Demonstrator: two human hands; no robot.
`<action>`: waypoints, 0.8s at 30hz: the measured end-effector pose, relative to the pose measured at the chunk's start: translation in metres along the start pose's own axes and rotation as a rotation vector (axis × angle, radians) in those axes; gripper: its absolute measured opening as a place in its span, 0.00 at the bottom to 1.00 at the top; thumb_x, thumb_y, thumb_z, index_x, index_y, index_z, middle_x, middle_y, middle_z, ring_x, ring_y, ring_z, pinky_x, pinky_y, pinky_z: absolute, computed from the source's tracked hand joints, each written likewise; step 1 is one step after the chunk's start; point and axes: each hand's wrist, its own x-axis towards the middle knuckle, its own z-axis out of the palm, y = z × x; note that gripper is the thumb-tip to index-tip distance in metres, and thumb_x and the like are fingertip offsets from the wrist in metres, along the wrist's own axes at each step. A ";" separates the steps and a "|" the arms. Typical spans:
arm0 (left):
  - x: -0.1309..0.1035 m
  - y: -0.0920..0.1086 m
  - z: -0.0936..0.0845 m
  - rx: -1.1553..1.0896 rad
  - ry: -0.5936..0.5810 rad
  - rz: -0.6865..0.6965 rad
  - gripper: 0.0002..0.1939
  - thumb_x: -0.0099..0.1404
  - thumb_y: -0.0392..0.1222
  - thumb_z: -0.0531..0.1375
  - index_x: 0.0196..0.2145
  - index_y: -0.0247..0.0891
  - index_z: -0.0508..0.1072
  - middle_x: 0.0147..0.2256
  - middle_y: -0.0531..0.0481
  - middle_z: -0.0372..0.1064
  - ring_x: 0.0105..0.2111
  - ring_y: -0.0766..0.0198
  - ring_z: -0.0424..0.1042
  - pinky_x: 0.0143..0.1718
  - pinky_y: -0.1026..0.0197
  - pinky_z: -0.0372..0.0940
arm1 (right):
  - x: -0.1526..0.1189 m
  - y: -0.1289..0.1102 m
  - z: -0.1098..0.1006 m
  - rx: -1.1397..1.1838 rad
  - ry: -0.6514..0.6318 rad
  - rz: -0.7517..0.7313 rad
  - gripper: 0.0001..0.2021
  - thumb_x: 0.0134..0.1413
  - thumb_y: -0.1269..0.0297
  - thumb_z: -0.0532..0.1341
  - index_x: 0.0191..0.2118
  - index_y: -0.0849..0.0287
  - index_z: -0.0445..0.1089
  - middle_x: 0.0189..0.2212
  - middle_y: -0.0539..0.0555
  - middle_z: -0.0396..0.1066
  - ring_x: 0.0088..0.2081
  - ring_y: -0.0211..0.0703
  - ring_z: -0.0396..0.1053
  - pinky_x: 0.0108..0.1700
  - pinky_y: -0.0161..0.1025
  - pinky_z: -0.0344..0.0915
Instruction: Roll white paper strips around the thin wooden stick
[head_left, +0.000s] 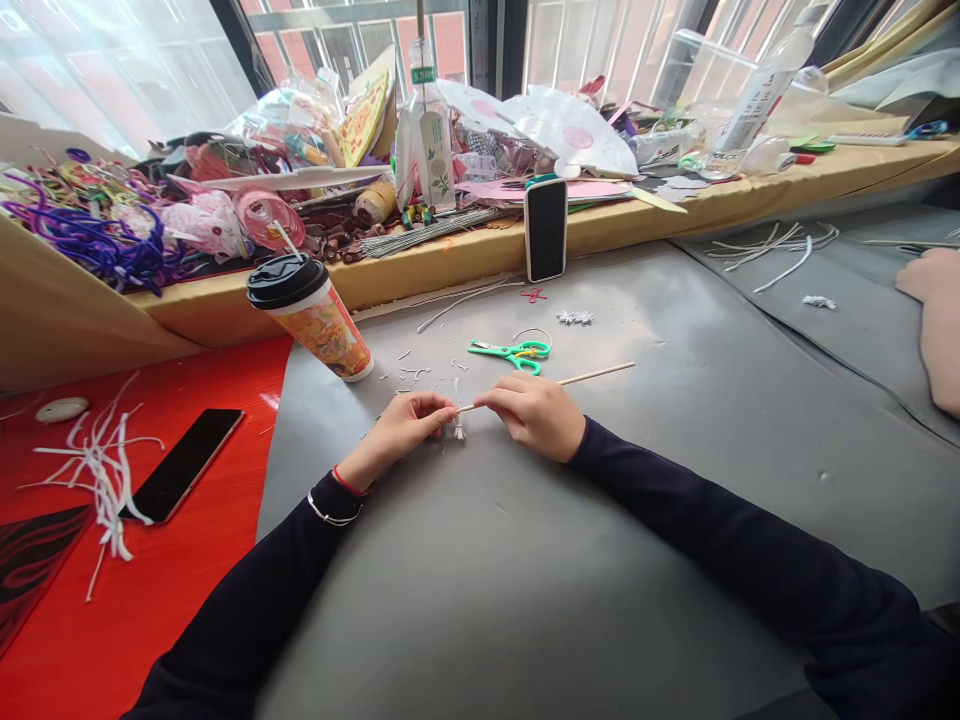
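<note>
My right hand (534,412) is closed around a thin wooden stick (600,374), whose long end sticks out to the right. The stick's tip meets a small knotted piece of white cord (460,430) pinched in the fingers of my left hand (409,425). The fingers partly cover the cord, so its full shape is hidden. Just beyond my right hand lie green-handled scissors (517,352). White cord snippets (412,374) are scattered past my left hand. Farther back are a white knotted cord piece (574,318) and a small red knot (533,294).
A lidded paper cup (319,318) stands at left. A phone (546,232) leans upright against the cluttered sill (630,222). Another phone (184,465) and white cords (112,465) lie on the red surface (202,560). Another person's hand (934,310) rests at far right.
</note>
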 end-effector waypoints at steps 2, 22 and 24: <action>0.000 0.001 0.000 -0.008 -0.003 -0.002 0.18 0.56 0.53 0.58 0.33 0.33 0.73 0.23 0.51 0.65 0.22 0.70 0.60 0.23 0.68 0.55 | 0.000 0.000 0.000 0.002 -0.002 0.002 0.13 0.57 0.72 0.51 0.41 0.56 0.71 0.31 0.52 0.70 0.33 0.38 0.63 0.36 0.34 0.58; -0.002 0.003 0.002 -0.223 -0.004 0.062 0.15 0.58 0.48 0.58 0.36 0.34 0.74 0.27 0.51 0.68 0.24 0.71 0.62 0.29 0.67 0.60 | 0.000 -0.011 -0.005 -0.014 0.130 0.175 0.10 0.51 0.58 0.58 0.37 0.53 0.72 0.28 0.47 0.70 0.28 0.33 0.64 0.27 0.32 0.52; -0.004 0.006 0.004 -0.219 0.009 0.068 0.15 0.58 0.48 0.58 0.36 0.33 0.73 0.25 0.51 0.67 0.24 0.70 0.63 0.30 0.66 0.61 | 0.000 -0.013 -0.004 -0.007 0.128 0.160 0.12 0.51 0.54 0.58 0.37 0.53 0.72 0.28 0.47 0.70 0.27 0.32 0.63 0.27 0.32 0.52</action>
